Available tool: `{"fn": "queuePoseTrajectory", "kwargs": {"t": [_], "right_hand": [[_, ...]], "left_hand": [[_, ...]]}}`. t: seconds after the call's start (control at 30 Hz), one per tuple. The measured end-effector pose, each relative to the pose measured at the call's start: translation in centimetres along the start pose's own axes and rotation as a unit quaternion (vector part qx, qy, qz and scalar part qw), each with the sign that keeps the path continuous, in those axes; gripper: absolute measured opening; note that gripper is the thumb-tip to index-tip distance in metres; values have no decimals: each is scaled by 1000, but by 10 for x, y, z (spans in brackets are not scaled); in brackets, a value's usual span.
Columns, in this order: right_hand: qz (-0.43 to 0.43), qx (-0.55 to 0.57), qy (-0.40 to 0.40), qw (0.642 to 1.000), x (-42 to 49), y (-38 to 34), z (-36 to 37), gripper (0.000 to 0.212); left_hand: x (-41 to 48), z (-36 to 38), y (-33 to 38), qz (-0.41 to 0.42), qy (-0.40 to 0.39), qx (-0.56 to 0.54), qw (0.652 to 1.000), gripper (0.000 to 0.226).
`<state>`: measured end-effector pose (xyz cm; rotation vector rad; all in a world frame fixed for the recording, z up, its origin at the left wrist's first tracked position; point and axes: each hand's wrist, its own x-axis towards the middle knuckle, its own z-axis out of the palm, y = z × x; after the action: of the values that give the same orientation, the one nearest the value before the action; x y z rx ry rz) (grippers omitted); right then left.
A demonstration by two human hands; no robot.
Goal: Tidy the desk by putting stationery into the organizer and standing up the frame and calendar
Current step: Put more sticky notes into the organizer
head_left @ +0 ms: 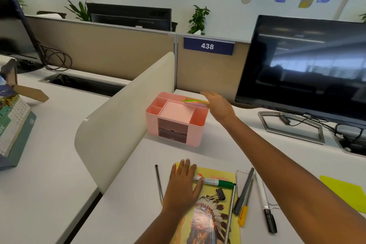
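Left hand (183, 186) flat on notebook (210, 222), fingers straight, slightly apart | right hand (217, 106) beside organizer (176, 123) mid-frame, at sticky notes (195, 101) | its grip: blurred, cannot tell

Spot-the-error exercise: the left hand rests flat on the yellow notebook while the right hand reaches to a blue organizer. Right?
No. The head view shows a pink organizer, not blue. The left hand, yellow notebook and right hand are as stated.

Divider (126, 109) left of organizer (195, 134); monitor (301, 69) right
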<state>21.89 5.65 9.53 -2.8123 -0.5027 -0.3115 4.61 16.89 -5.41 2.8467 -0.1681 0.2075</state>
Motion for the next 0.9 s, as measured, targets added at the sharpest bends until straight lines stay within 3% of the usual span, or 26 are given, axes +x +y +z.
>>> {"fn": "queuePoseTrajectory", "kwargs": {"t": [0.17,0.4,0.67,0.9], "right_hand": [[11,-41,1,999,1,-9,1,29],[-17,-132,45,990,13,-17,-7,29],[11,-45,73,996,-1,-16,0,37],[82,33,95,992,-80,33,13,33]], "left_hand": [[0,-2,1,0,3,-6,1000,64],[-1,-3,1,2,-36,-16,999,60],[-2,-5,1,-9,-49,-30,998,61],[-2,-5,0,12,-41,-57,997,68]]}}
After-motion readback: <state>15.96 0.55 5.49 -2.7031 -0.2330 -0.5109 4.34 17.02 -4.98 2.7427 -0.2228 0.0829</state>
